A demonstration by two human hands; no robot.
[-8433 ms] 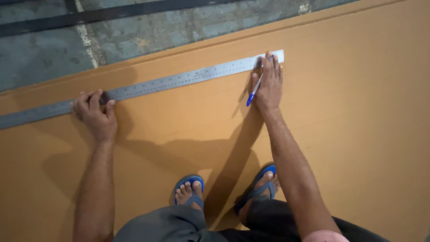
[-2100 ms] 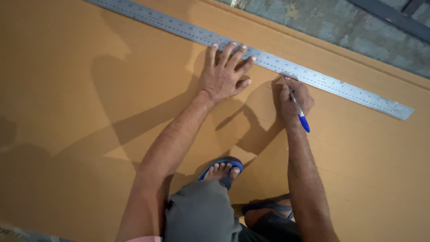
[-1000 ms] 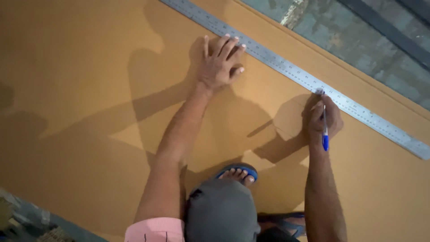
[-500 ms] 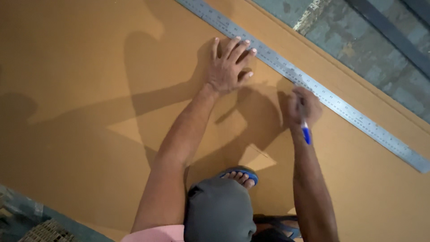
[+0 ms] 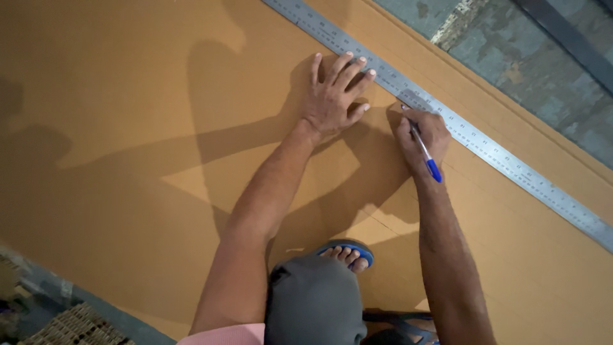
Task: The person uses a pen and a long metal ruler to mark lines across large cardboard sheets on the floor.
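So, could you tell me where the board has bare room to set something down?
The brown board is bare to the left of the left hand, and again between the right hand and the ruler lower right. It is crowded where both hands press by the ruler with the pen.

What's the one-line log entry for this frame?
left hand: flat, fingertips on metal ruler | right hand: holds blue pen, tip at ruler edge | surface: brown board | foot in blue sandal on board
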